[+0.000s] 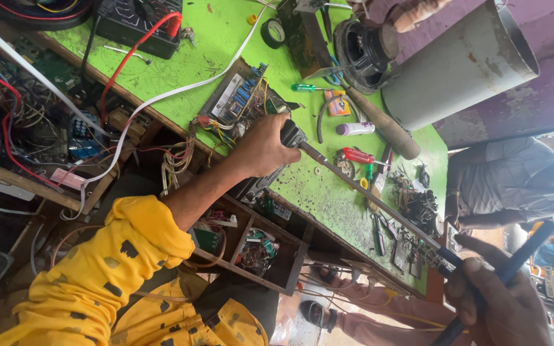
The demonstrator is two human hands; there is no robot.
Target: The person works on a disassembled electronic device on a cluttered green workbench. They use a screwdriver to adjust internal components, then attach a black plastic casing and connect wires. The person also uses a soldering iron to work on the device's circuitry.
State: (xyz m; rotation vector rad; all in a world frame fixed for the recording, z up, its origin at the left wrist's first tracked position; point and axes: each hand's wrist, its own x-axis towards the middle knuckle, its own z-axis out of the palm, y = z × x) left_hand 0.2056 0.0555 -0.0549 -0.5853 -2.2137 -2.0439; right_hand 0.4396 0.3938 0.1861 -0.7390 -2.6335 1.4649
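Observation:
My left hand point(263, 148), on a yellow-sleeved arm, is closed around a small grey metal part point(292, 134) at the edge of the green workbench point(181, 70). My right hand point(501, 304), low at the right, grips the dark blue handle point(520, 256) of a long screwdriver-like tool. Its thin metal shaft point(373, 198) runs across the bench, and the tip meets the part in my left hand. A circuit board point(238, 96) with blue components and loose wires lies just beyond my left hand.
On the bench lie a black meter point(139, 25) with a red lead, a tape roll point(272, 32), a speaker point(363, 48), a big grey cylinder point(463, 64), green-handled point(309, 88) and red-handled point(357, 155) screwdrivers, a white tube point(354, 128) and small scrap parts point(415, 202). Another person's grey-trousered legs point(514, 186) are at the right.

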